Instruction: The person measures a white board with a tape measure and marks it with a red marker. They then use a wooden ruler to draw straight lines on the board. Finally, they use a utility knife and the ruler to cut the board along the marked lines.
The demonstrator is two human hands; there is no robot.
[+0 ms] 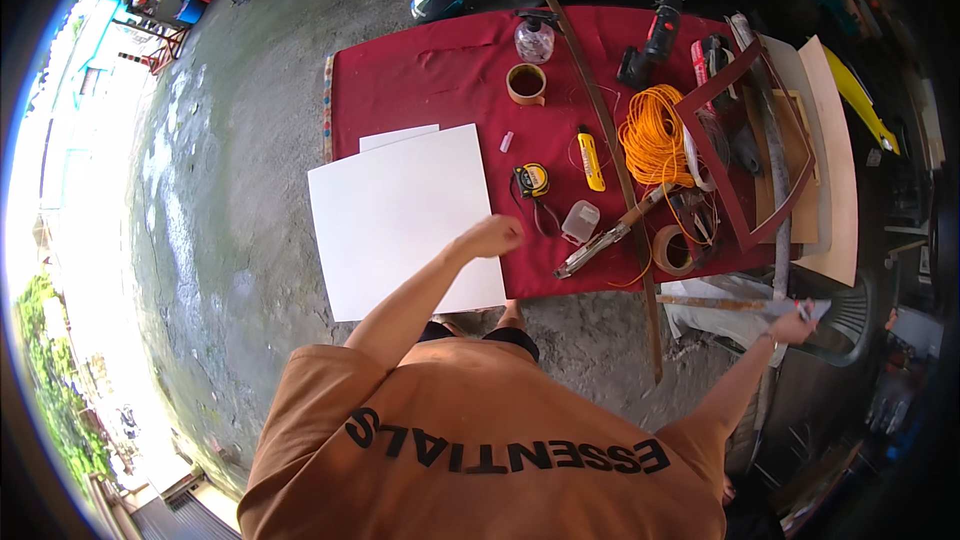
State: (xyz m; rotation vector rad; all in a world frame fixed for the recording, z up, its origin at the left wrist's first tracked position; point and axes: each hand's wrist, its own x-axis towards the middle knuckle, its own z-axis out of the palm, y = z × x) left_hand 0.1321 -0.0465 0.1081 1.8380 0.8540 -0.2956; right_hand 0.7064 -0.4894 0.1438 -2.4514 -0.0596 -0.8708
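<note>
My left hand [490,237] hovers over the right edge of a large white board [405,215], fingers curled in and nothing visible in them. A second white sheet [400,136] peeks out behind that board. Off the table's front right corner, my right hand [793,326] is closed on a long flat metal blade [715,305], rust-brown on its left part and grey near the hand. Nearest my left hand lie pliers [546,218], a yellow-black tape measure [533,179] and a small clear plastic box [580,222].
A red cloth [420,80] covers the table. A long brown strip [600,110] crosses it, overhanging the front. Orange cord [655,135], a yellow utility knife [590,160], tape rolls [526,85], a drill [662,25] and a dark red frame [740,215] crowd the right half.
</note>
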